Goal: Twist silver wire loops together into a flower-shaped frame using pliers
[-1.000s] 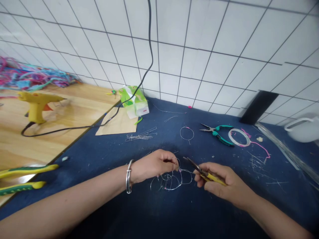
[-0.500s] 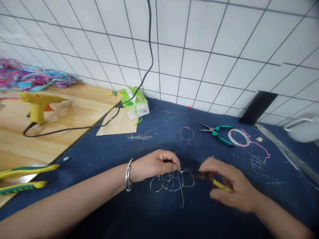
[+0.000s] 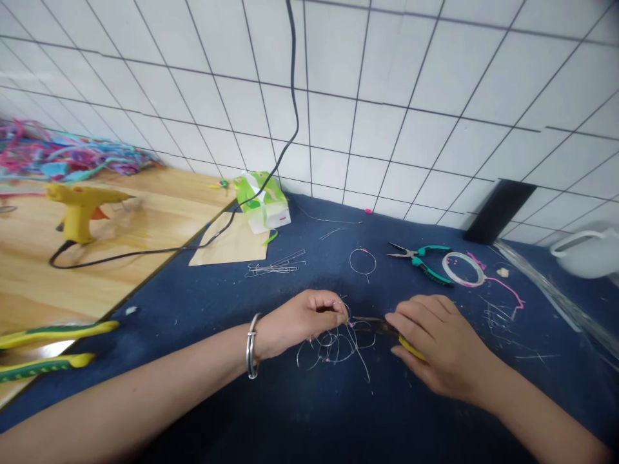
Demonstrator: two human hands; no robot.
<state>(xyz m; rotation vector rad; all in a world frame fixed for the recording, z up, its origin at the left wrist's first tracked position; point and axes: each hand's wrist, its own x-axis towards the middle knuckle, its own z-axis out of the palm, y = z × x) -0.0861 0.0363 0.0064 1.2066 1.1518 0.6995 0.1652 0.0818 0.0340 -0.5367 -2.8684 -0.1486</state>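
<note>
Between thumb and fingertips, my left hand [image 3: 304,319] pinches a bundle of thin wire loops [image 3: 333,351] with small pink bits on them. The loops hang below my fingers, just over the dark blue cloth, and a loose wire tail points down. My right hand [image 3: 438,345] is wrapped around yellow-handled pliers [image 3: 411,348]. Their dark jaws reach left to the loops, near my left fingertips; whether they grip the wire I cannot tell. Beyond my hands, a single wire ring [image 3: 362,261] with a pink wrapping lies flat on the cloth [image 3: 329,277].
Teal-handled long-nose pliers [image 3: 423,261] lie by a white ring [image 3: 463,269] with pink thread. Cut wires [image 3: 503,322] are scattered at right, bent wires [image 3: 275,264] at left. A yellow glue gun [image 3: 80,209] and yellow-green handles [image 3: 53,348] occupy the wooden board. A black cable [image 3: 294,96] hangs down.
My right hand has moved left, bringing the plier jaws up to the wire loops. The hanging wire tail has swung right. My left hand has barely moved.
</note>
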